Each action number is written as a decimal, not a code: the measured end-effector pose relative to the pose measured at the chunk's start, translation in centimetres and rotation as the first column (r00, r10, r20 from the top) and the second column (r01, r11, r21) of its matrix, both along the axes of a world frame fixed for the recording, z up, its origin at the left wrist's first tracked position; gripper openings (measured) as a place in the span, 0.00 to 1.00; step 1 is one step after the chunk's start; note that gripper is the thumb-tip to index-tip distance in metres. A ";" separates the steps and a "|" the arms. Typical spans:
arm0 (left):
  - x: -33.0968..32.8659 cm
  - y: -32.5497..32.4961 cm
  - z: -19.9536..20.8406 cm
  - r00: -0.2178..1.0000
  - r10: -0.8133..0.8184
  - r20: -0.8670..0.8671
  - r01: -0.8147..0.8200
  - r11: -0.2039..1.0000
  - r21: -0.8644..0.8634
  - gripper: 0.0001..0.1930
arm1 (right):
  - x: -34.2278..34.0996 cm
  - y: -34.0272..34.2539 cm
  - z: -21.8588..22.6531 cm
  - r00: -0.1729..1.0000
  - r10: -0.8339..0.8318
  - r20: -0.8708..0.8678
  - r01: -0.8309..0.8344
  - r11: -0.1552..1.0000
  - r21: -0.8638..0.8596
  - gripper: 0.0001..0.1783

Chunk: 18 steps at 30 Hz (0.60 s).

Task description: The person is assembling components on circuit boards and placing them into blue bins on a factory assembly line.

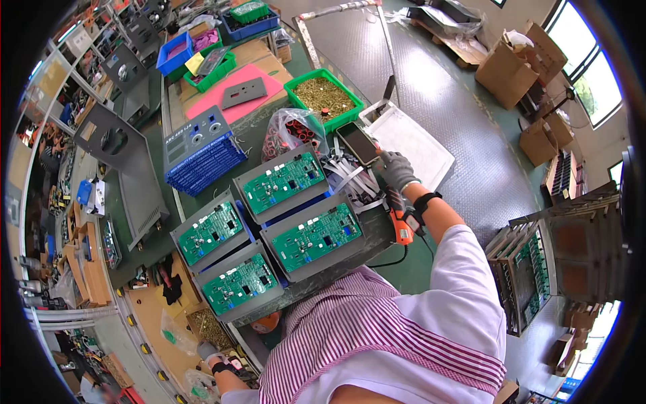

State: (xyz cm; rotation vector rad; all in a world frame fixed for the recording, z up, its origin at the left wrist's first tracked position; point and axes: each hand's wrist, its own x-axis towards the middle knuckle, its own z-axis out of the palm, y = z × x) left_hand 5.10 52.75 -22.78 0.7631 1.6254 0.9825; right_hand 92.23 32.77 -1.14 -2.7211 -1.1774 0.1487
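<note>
My right hand (397,170), in a grey glove, is closed around an orange and dark electric screwdriver (402,229) with a cord at its rear end. Its front points toward a dark-screened phone (359,143) just beside my fingers. At the lower left, my gloved left hand (207,351) reaches to a heap of small brass-coloured screws (210,328); its fingers are too small to make out. Between my arms lie several grey panels with green circuit boards, among them a near right board (316,237) and a far board (284,183).
Beyond the boards stand a stack of blue-edged panels (205,158), a bag of red rings (293,132) and a green bin of screws (323,94). White strips (350,176) lie near my right hand, beside a white tray (420,151). A grey metal housing (131,178) stands on the left.
</note>
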 end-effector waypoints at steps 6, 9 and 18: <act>9.2 -1.4 8.6 0.868 0.479 0.129 -0.456 0.873 -0.174 0.06 | 4.9 6.0 -1.8 0.974 -0.161 -0.160 0.142 0.982 -0.124 0.37; 17.3 -2.8 18.0 0.851 0.406 0.333 -0.376 0.914 -0.154 0.04 | 6.3 7.3 -2.6 0.943 -0.268 -0.198 0.233 0.955 -0.182 0.50; 25.6 -5.1 25.6 0.713 0.178 0.679 -0.176 0.982 -0.072 0.07 | 6.2 9.4 -1.3 0.923 -0.302 -0.240 0.240 0.937 -0.255 0.51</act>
